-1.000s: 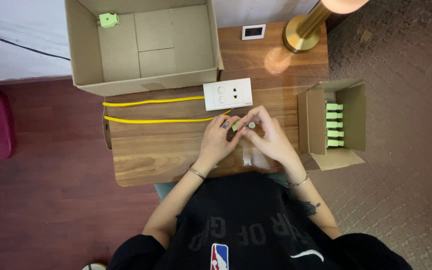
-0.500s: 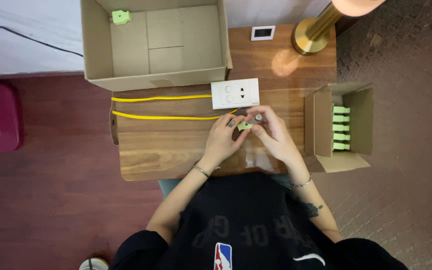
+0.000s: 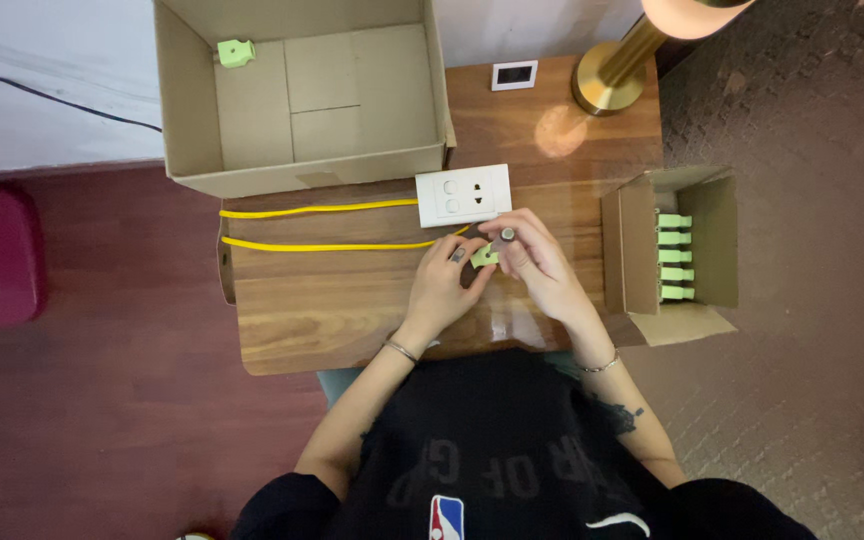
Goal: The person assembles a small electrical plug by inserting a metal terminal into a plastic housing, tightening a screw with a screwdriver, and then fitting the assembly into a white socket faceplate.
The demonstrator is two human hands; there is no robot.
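Hands: left hand [image 3: 444, 283] and right hand [image 3: 535, 262] pinch one green plug [image 3: 483, 256] mid-desk; five more fill the small carton [image 3: 635, 250] at the right edge.

We see a black short-sleeved top with faint dark lettering and small logos, bare forearms, a thin bracelet on each wrist, dark-painted fingernails.

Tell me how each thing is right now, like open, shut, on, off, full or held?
Large brown cardboard box: open, one green plastic piece inside.
Small brown cardboard box: open, a row of green plastic pieces inside.
Gold table lamp: on.
White plastic wall socket plate: lying flat, two yellow wires attached.
Small green plastic part: held by both hands.
Left hand: fingers on the part.
Right hand: fingers on the part.
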